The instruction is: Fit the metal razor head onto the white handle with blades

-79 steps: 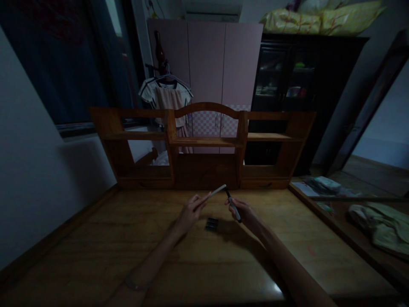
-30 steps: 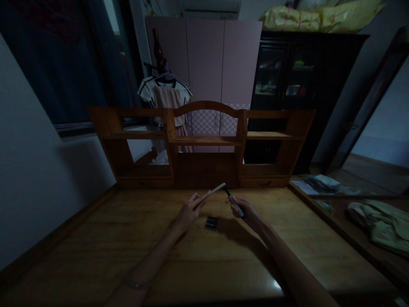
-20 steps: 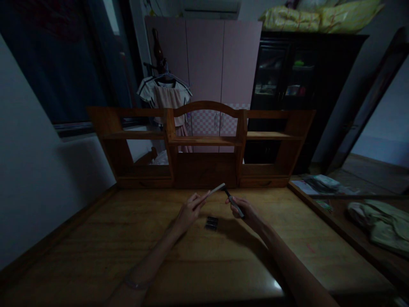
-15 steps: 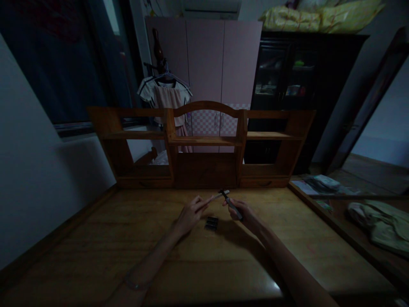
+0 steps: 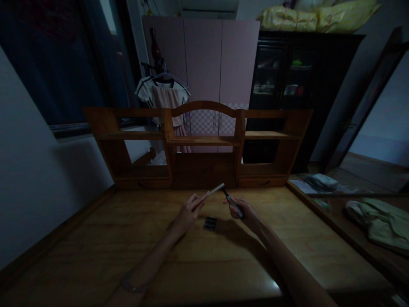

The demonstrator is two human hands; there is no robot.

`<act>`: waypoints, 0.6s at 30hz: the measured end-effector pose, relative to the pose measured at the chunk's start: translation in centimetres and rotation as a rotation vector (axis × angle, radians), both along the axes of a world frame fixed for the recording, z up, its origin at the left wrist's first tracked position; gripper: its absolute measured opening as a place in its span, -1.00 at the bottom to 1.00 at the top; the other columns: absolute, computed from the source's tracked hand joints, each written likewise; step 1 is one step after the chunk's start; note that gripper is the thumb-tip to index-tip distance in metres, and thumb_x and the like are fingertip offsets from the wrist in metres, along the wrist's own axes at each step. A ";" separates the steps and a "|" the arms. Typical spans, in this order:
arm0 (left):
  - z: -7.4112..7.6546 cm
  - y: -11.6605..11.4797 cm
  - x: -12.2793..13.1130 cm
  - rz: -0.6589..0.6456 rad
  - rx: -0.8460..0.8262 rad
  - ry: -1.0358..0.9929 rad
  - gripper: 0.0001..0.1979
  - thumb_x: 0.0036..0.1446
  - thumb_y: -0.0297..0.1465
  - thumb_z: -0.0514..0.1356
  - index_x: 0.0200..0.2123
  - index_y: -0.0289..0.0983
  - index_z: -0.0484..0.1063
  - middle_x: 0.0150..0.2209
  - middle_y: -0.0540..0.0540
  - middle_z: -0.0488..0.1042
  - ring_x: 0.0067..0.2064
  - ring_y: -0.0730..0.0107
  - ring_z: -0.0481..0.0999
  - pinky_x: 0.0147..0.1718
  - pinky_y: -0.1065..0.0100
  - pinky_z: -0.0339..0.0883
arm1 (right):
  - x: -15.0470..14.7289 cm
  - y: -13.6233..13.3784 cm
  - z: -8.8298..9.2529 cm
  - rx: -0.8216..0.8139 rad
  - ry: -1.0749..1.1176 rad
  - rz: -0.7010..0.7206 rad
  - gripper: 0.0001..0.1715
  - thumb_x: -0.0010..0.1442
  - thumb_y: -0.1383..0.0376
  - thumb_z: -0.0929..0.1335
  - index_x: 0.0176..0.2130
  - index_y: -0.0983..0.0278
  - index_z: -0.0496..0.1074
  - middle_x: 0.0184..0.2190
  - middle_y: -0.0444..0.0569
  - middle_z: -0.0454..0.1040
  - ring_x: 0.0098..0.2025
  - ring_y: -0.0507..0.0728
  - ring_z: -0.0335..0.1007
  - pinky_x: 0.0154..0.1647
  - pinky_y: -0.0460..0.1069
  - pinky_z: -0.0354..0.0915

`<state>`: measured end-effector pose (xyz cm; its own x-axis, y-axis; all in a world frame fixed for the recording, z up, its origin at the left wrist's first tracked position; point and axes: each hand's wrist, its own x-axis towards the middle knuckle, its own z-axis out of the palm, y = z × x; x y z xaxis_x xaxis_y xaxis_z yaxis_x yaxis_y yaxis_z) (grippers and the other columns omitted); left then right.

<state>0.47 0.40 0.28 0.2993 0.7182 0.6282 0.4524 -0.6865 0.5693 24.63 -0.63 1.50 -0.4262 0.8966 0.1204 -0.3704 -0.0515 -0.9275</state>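
Above the wooden desk, my left hand (image 5: 187,215) is closed on a thin pale stick (image 5: 216,188) that points up and to the right. My right hand (image 5: 244,212) grips the grey handle of a razor (image 5: 234,205), whose dark head is up at the far end. The stick's tip meets or overlaps the razor head; contact is hard to tell in the dim light. Between and slightly below my hands, a small dark ridged piece (image 5: 210,223), like a razor cartridge pack, lies on the desk.
The wooden desk (image 5: 153,264) has a shelf unit (image 5: 204,140) along its back edge. To the right, beyond a raised edge, lie a green cloth bag (image 5: 380,221) and plastic-wrapped items (image 5: 322,182). A wall (image 5: 25,183) borders the left side.
The stick has tilted up more steeply, and my left hand has shifted slightly left. The razor head now shows less of its crosswise shape. The view has shifted slightly.
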 end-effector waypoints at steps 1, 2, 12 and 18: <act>0.1 0.0 0.0 -0.009 0.002 -0.003 -0.60 0.26 -0.37 0.01 0.17 -0.10 0.21 -0.33 0.00 0.24 -0.31 0.49 0.27 -0.28 0.47 0.19 | 0.0 0.0 0.0 0.002 0.005 0.003 -0.63 0.19 0.09 0.29 -0.25 0.36 0.44 -0.66 -0.24 0.06 -0.65 -0.10 -0.17 -0.63 -0.12 -0.17; 0.1 -0.1 0.0 -0.016 0.001 -0.005 -0.60 0.26 -0.37 0.01 0.16 -0.10 0.22 -0.33 0.00 0.24 -0.31 0.49 0.27 -0.28 0.46 0.19 | 0.0 0.0 -0.1 0.005 0.011 0.001 -0.63 0.19 0.10 0.28 -0.24 0.36 0.44 -0.66 -0.24 0.06 -0.65 -0.10 -0.17 -0.63 -0.12 -0.16; 0.4 -0.3 -0.1 -0.030 -0.009 -0.031 -0.60 0.27 -0.37 0.01 0.17 -0.12 0.20 -0.33 0.00 0.25 -0.33 0.50 0.26 -0.30 0.46 0.18 | 0.3 0.3 -0.3 0.002 0.001 -0.005 -0.62 0.18 0.09 0.29 -0.24 0.36 0.44 -0.66 -0.24 0.05 -0.65 -0.09 -0.18 -0.63 -0.11 -0.17; 0.3 -0.2 -0.1 -0.047 -0.025 -0.023 -0.60 0.27 -0.35 0.01 0.17 -0.13 0.21 -0.32 -0.01 0.26 -0.32 0.49 0.26 -0.28 0.45 0.18 | 0.1 0.1 -0.1 0.012 -0.007 -0.021 -0.61 0.17 0.07 0.29 -0.25 0.36 0.44 -0.66 -0.25 0.05 -0.65 -0.09 -0.18 -0.63 -0.11 -0.17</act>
